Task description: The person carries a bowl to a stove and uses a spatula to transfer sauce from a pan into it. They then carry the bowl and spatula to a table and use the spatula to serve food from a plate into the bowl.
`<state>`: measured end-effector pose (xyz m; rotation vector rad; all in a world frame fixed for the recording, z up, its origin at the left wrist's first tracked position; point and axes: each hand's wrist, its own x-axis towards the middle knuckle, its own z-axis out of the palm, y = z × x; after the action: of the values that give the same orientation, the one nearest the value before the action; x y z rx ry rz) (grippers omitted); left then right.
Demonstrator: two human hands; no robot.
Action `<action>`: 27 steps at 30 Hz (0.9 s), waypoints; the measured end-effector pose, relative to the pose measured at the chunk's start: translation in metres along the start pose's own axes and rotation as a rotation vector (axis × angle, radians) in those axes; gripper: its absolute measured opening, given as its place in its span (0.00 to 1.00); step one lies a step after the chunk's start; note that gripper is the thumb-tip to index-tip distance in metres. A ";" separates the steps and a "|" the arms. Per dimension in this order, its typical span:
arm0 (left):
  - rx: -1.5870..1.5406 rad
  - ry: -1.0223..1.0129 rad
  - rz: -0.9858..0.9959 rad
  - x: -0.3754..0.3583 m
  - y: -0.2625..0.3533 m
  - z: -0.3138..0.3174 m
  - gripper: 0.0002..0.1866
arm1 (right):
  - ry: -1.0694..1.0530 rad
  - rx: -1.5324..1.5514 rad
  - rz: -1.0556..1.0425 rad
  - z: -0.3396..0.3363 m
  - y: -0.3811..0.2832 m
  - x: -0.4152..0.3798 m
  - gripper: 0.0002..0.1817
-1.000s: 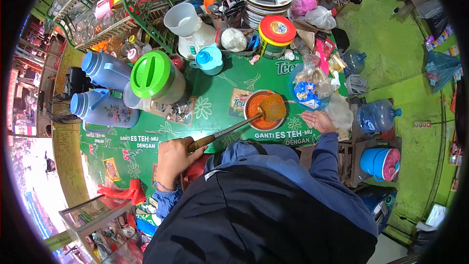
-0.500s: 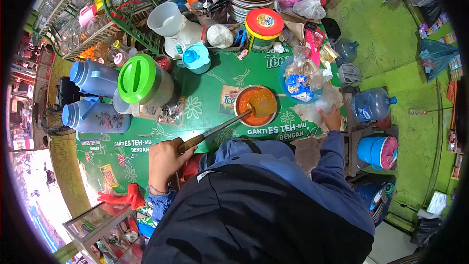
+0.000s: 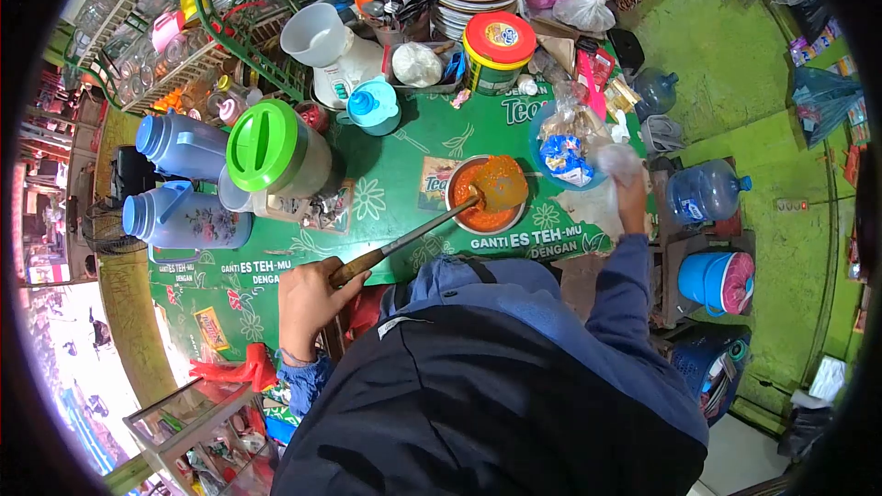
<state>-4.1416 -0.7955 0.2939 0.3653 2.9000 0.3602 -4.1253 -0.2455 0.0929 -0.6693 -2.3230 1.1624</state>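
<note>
Fingers of the right hand [image 3: 630,197] are hard to make out behind a blurred clear plastic bag [image 3: 617,163]; they are bunched on it beside the blue basin [image 3: 539,165], though how tightly I cannot tell. The left hand [image 3: 312,301] curls its fingers round the handle of a spatula [image 3: 418,234], the palm covering the handle's end. The spatula's blade, coated in orange-red sauce [image 3: 462,186], lies across the bowl [image 3: 513,223], hiding part of the sauce inside and overlapping the far rim.

The basin holds a blue-and-white packet [image 3: 563,156] and crumpled clear plastic whose contents I cannot tell. A red lid covers the tub [image 3: 494,75]. A green lid tops the pitcher [image 3: 303,165]; its contents are unclear. The glass cabinet [image 3: 188,418] is cut off at the bottom.
</note>
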 end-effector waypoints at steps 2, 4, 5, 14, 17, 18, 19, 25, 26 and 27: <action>0.012 0.002 -0.010 -0.002 -0.001 -0.001 0.21 | -0.221 -0.206 -0.188 0.031 0.049 0.019 0.23; 0.023 0.005 -0.019 -0.004 -0.002 -0.003 0.21 | -0.125 -0.343 -0.303 0.045 0.057 0.029 0.23; 0.019 0.020 -0.012 -0.004 -0.002 -0.003 0.21 | -0.023 -0.480 -0.420 0.048 0.058 0.032 0.24; -0.004 0.033 -0.039 -0.010 -0.005 -0.001 0.21 | -0.281 -0.580 -0.184 0.059 0.094 0.028 0.27; -0.018 0.040 -0.020 -0.009 -0.003 0.000 0.22 | -0.288 -0.526 -0.007 0.048 0.092 0.032 0.34; -0.029 0.046 -0.011 -0.009 -0.003 -0.001 0.22 | -0.293 -0.523 -0.019 0.043 0.079 0.033 0.34; -0.029 0.054 -0.021 -0.010 -0.002 -0.003 0.22 | -0.296 -0.376 -0.014 0.034 0.066 0.032 0.38; 0.009 -0.038 -0.053 -0.014 -0.006 -0.007 0.22 | -0.263 -0.520 -0.198 -0.013 -0.005 0.040 0.42; 0.009 -0.032 -0.062 -0.015 -0.006 -0.008 0.22 | -0.248 -0.627 -0.150 -0.019 -0.031 0.046 0.40; 0.006 -0.041 -0.058 -0.016 -0.005 -0.008 0.21 | -0.229 -0.735 -0.097 -0.024 -0.054 0.049 0.37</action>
<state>-4.1297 -0.8062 0.3027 0.2850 2.8658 0.3306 -4.1614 -0.2297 0.1588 -0.6686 -2.9516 0.3187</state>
